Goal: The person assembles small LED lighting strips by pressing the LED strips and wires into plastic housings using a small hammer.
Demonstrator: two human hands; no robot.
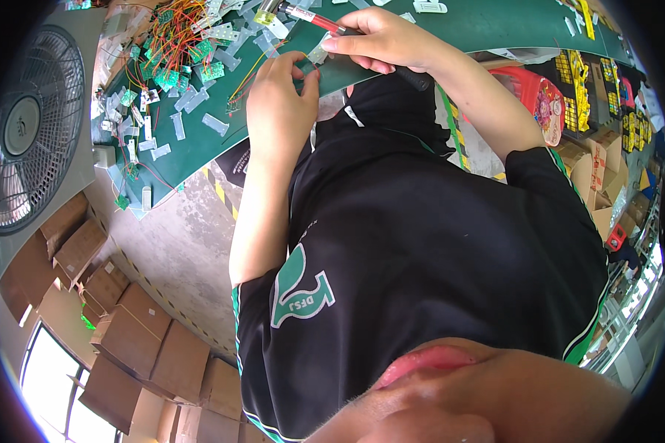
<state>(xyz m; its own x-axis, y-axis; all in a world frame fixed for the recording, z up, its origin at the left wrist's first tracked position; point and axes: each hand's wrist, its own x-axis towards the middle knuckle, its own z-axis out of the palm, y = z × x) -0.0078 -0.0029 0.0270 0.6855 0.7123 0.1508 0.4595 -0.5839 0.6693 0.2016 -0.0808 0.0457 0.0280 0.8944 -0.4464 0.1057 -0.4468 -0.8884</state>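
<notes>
My right hand [395, 40] is closed around a hammer [314, 18] with a red shaft, a black grip and a translucent yellowish head. The hammer lies slantwise above the table, its head toward the far left. Close to my right thumb is a small whitish plastic piece [318, 55]. My left hand [279, 100] rests at the table's near edge beside that piece, with its fingers curled and thumb and forefinger close together. A thin wire shows by those fingertips; what they hold is too small to make out.
On the green table [480, 29], a heap of small circuit boards with red and yellow wires [177, 44] lies at the far left. Clear plastic pieces [216, 124] are scattered near it. A fan [29, 125] stands left, cardboard boxes [133, 325] below it. A red container [528, 96] is at right.
</notes>
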